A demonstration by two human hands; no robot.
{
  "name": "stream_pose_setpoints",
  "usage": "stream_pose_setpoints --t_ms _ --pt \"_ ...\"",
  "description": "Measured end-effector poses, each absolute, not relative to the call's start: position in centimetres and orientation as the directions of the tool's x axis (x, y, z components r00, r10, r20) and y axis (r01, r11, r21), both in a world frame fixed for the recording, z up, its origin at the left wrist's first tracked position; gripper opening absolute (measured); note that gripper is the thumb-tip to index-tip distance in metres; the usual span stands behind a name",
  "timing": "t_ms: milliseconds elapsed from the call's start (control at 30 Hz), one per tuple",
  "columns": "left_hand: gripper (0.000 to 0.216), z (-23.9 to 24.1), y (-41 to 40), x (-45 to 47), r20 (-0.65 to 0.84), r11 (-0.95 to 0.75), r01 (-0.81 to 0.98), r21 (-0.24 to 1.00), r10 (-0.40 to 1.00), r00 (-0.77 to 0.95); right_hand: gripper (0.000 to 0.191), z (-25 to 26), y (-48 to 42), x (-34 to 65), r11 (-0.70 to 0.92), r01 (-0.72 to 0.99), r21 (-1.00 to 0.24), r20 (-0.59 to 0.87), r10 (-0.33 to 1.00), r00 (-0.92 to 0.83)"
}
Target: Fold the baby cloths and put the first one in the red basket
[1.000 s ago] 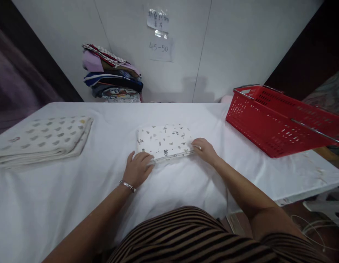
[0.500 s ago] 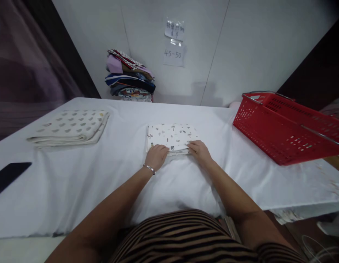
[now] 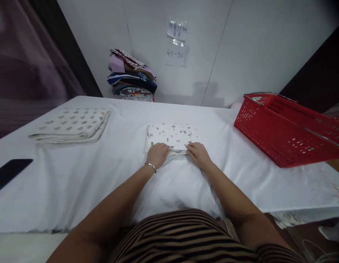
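A white cloth [image 3: 173, 135] with small printed figures lies folded in layers on the white-covered table in front of me. My left hand [image 3: 157, 153] is closed on its near left edge, with a silver bracelet at the wrist. At the near right edge, my right hand [image 3: 198, 153] pinches the same cloth between thumb and fingers. The folded layers show along the near side between my hands. The undersides of my fingers are hidden.
Left on the table [image 3: 125, 146] lies another folded cloth [image 3: 73, 126] with a grey-green pattern. A dark phone [image 3: 12, 173] is nearer me. A red basket [image 3: 287, 131] stands at the right. Stacked folded fabrics [image 3: 132, 78] rise beyond the far edge, by a wall with paper signs [image 3: 176, 54].
My hands keep hold of the near edge of the cloth, and my right hand has shifted slightly nearer to me. The view has tilted a little; the other things stay in place.
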State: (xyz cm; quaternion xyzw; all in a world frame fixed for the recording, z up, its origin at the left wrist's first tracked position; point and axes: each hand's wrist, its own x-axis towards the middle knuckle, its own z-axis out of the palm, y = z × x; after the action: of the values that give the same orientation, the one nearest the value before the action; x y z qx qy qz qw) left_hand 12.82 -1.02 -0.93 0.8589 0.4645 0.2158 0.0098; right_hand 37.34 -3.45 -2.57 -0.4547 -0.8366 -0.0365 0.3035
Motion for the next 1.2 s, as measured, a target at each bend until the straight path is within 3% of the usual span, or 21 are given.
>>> stream_pose_setpoints --t_ms 400,700,1200 --pt "0.023 -1.5 -1.5 13.3 0.416 -0.602 0.775 0.194 0.766 0.491 0.022 -2.4 -3.0 37.0 0.471 0.871 -0.141 0.609 0.735 -0.299" --pt "0.026 -1.5 -1.7 13.2 0.383 -0.607 0.78 0.152 0.764 0.519 0.022 -3.0 -3.2 37.8 0.539 0.825 -0.168 0.497 0.77 -0.401" --pt "0.024 -0.9 -1.9 13.1 0.32 -0.61 0.783 0.121 0.771 0.551 0.031 -2.6 -4.0 38.2 0.617 0.765 -0.188 0.503 0.729 -0.464"
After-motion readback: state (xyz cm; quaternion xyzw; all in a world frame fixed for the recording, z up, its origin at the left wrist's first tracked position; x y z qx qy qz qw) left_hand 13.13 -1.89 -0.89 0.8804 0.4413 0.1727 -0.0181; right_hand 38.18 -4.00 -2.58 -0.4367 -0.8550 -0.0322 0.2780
